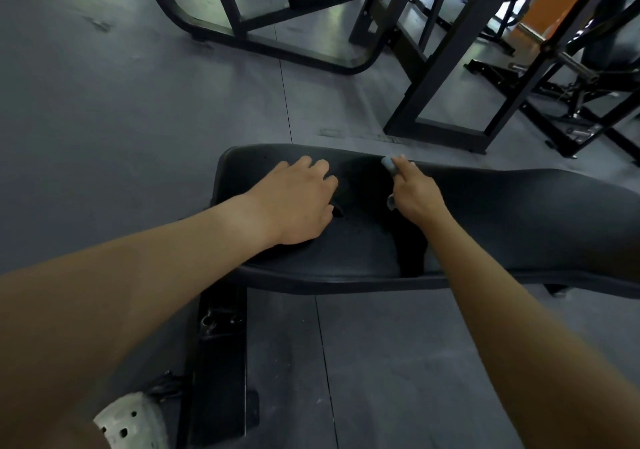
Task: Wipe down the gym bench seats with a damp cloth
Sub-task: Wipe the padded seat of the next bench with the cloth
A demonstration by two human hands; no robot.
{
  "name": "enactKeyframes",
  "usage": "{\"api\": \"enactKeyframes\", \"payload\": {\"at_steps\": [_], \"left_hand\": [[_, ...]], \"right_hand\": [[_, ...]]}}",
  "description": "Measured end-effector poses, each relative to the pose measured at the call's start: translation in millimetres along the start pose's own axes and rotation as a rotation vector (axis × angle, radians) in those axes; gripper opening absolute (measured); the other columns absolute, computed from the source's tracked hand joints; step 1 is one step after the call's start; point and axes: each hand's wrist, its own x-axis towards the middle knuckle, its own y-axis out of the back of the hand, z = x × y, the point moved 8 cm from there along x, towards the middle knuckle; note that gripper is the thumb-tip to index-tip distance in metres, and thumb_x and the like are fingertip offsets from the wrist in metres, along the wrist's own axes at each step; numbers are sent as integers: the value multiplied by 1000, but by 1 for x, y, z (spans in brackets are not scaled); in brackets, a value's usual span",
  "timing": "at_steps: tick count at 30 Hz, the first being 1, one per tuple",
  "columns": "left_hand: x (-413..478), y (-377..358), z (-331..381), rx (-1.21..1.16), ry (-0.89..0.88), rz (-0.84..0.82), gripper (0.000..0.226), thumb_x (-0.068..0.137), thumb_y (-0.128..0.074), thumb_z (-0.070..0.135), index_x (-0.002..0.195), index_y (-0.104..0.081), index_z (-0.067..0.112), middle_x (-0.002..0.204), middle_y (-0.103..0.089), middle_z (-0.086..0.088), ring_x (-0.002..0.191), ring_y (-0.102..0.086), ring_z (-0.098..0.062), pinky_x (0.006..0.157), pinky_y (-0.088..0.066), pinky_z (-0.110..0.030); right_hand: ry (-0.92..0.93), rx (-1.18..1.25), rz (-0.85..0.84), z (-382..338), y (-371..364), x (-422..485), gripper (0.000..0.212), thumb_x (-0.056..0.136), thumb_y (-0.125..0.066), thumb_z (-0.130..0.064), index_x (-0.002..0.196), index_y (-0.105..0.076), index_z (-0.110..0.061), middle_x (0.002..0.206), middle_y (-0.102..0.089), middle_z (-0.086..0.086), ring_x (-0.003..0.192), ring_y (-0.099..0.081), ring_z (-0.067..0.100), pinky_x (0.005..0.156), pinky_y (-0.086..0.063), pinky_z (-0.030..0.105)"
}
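Cloth (387,163) shows only in scraps. A pale blue-grey fold pokes out past the fingertips of the right hand (415,196) at the far edge of the bench (519,213), and a second small scrap peeks out on the thumb side of the same hand. The rest is hidden under the palm, so its full shape cannot be made out. The right hand is curled round it and holds it down on the black pad, close to the far edge.

The left hand (298,202) lies palm down on the pad near the bench's left end, grasping nothing. Its fingers bend down over the surface and their tips are out of sight. Just beside its thumb a small dark mark (337,211) breaks the pad; whether it is a tear or a hole is too dim to tell.

The bench runs off the right edge of the view, so its other end is cut off. Its black base (218,362) sits on the grey floor (104,102) under the left end, carrying some hardware too dark to read. At the lower left a white perforated shoe (130,421) is partly covered by the left forearm. Beyond the bench stand black machine frames (440,77), cut off at the top, and an orange pad (550,1) shows blurred at the upper right.
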Motion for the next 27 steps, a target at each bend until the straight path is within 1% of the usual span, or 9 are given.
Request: {"api": "enactKeyframes", "payload": {"at_steps": [3, 6, 9, 11, 13, 16, 20, 23, 27], "left_hand": [[-1, 2, 1, -11, -13, 11, 41, 106, -39, 43, 131, -55, 14, 123, -52, -5, 109, -50, -23, 86, -46, -38], [-1, 3, 1, -13, -17, 19, 41, 105, -41, 42, 129, -58, 15, 121, -54, -4, 107, -51, -22, 86, -45, -38], [-2, 5, -2, -27, -17, 30, 41, 104, -43, 41, 132, -57, 15, 120, -54, -4, 106, -52, -22, 86, -45, -38], [-4, 5, -2, -30, -19, 26, 40, 104, -44, 41, 132, -57, 15, 120, -55, -3, 106, -52, -22, 86, -45, -38], [-6, 5, -2, -36, -20, 13, 39, 104, -43, 40, 129, -60, 16, 119, -56, -2, 105, -53, -21, 86, -47, -38], [-10, 4, -4, -37, -25, -14, 39, 105, -41, 39, 128, -61, 15, 120, -57, -1, 106, -54, -21, 87, -50, -40], [-14, 3, -9, -50, -20, -34, 37, 105, -41, 37, 127, -62, 16, 119, -58, 0, 104, -55, -21, 87, -50, -41], [-15, 5, -11, -57, -18, -47, 36, 104, -42, 36, 126, -63, 17, 118, -59, 1, 104, -56, -21, 89, -50, -43], [-13, 8, -17, -78, -8, -39, 29, 101, -45, 33, 117, -65, 18, 108, -60, 1, 95, -58, -21, 84, -50, -42]], "right_hand": [[20, -18, -19, -20, -11, -6, 41, 99, -44, -11, 139, -49, -17, 140, -50, 17, 125, -51, 42, 106, -42, 49], [177, -37, -54, -47, -30, -28, 48, 105, -34, -11, 153, -40, -17, 163, -33, 9, 152, -24, 30, 120, -24, 40], [364, -74, -125, -60, -46, -53, 50, 108, -33, -11, 157, -34, -18, 167, -26, 2, 156, -14, 21, 121, -9, 27], [390, -58, -154, -57, -44, -55, 50, 109, -33, -12, 158, -34, -21, 167, -25, -3, 156, -13, 15, 120, -5, 23], [348, -47, -124, -50, -37, -46, 49, 109, -34, -14, 157, -37, -24, 167, -26, -5, 155, -16, 13, 125, -7, 28], [156, 8, -44, -35, -19, -27, 49, 109, -34, -15, 156, -38, -24, 167, -26, 1, 155, -20, 21, 126, -17, 39], [23, 86, 4, -33, -18, -22, 51, 107, -32, -11, 156, -39, -22, 167, -25, 2, 155, -19, 24, 126, -17, 41], [64, 98, 9, -50, -32, -34, 51, 106, -33, -12, 155, -39, -21, 167, -26, 0, 155, -17, 24, 126, -14, 41], [330, 14, -68, -89, -56, -70, 44, 103, -38, -4, 145, -47, -10, 157, -40, 11, 149, -26, 29, 122, -17, 38]]}}
